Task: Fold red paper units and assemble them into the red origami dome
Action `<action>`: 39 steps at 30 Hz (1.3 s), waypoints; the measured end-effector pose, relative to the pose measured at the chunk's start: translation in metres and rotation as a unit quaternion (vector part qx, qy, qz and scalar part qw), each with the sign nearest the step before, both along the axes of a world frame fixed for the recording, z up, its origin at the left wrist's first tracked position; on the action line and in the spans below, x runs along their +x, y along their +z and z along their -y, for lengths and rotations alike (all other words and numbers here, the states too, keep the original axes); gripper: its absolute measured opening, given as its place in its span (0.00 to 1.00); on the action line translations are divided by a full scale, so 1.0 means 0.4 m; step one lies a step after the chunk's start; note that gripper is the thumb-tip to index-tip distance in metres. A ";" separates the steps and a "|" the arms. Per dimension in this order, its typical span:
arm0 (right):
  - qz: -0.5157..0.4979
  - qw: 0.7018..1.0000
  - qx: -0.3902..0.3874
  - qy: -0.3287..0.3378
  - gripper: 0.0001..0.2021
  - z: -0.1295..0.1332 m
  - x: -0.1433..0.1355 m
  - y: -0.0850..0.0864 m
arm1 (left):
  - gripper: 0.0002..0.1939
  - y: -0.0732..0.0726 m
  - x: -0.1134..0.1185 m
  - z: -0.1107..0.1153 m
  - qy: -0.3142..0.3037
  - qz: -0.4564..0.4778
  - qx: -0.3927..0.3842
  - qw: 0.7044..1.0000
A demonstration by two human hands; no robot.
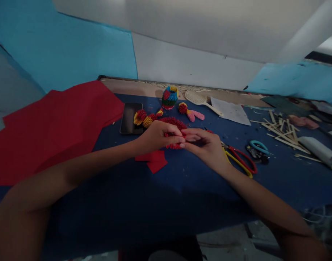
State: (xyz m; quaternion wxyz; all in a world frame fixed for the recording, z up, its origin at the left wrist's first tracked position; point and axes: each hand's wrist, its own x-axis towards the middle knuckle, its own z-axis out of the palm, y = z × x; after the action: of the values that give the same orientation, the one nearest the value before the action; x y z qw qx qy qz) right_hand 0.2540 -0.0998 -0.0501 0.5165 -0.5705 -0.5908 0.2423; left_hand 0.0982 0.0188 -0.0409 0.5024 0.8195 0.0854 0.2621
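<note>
My left hand (162, 136) and my right hand (204, 145) meet over the middle of the table, fingertips pinched together. Between them is a small piece of red paper (183, 135), mostly covered by the fingers. Directly behind and below the hands lies a round, spiky red form of folded paper pieces (171, 121), partly hidden. Cut red paper pieces (156, 161) rest just in front of my left hand. Farther back sit a yellow-and-red folded-paper shape (147, 120), a pink one with a red-and-yellow end (192, 114), and a multicoloured folded-paper pot (169, 99).
Large red sheets (54, 127) cover the left side. A black phone (127, 119) lies behind my left hand. To the right are a red-and-yellow-handled tool (243, 160), a blue-handled tool (259, 148), wooden sticks (286, 132), a pale paddle-shaped brush (197, 98) and white paper (232, 111).
</note>
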 end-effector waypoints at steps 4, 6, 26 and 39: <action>-0.080 0.996 -0.039 0.002 0.13 -0.006 0.006 0.009 | 0.09 -0.003 0.002 -0.013 -0.034 -0.002 -0.111 0.993; -0.093 0.994 -0.056 0.004 0.14 -0.005 0.006 0.013 | 0.08 -0.003 0.003 -0.014 -0.030 -0.005 -0.111 0.993; -0.023 1.000 -0.014 -0.001 0.16 0.002 -0.014 0.010 | 0.06 -0.005 0.001 -0.007 -0.012 0.013 -0.035 0.999; -0.042 0.998 0.021 -0.050 0.04 -0.017 0.019 0.009 | 0.09 0.006 -0.008 -0.009 0.129 0.041 0.091 0.987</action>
State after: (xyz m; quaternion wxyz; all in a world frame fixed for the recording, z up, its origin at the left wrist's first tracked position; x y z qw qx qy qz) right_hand 0.2618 -0.0930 -0.0465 0.5643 -0.5779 -0.5440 0.2273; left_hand 0.0951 0.0226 -0.0385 0.3912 0.8323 0.1452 0.3650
